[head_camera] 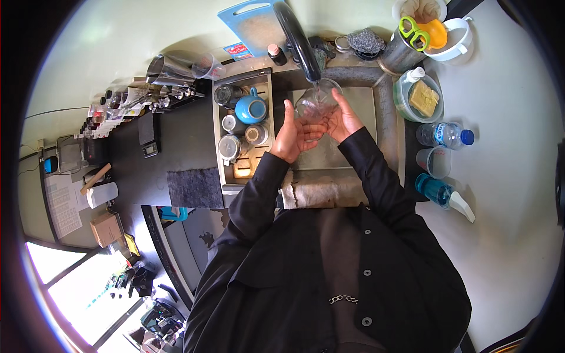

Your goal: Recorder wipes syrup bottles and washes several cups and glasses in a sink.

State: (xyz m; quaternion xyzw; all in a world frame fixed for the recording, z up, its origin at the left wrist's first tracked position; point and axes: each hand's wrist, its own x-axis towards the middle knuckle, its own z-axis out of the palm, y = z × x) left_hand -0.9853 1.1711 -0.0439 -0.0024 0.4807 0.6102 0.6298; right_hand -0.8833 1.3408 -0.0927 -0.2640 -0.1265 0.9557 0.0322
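Observation:
Under the black faucet point(300, 42), a clear, rounded glass vessel point(314, 99) is held over the metal sink point(363, 128), with what looks like water running into it. My right hand point(344, 115) cups the vessel's right and near side, thumb up along the wall. On its left is my left hand point(299, 134), palm turned up and fingers reaching beneath the vessel; whether those fingers bear on the glass is hard to tell. Left of the sink, a drain tray point(220, 170) holds an upturned blue cup point(251, 109) and several jars and glasses.
A brown cloth point(326, 189) hangs over the sink's front edge. To the right stand a tub with a sponge point(423, 98), a plastic bottle point(443, 134), a measuring cup point(435, 162) and a blue spray bottle point(435, 189). Behind the sink leans a blue cutting board point(254, 28).

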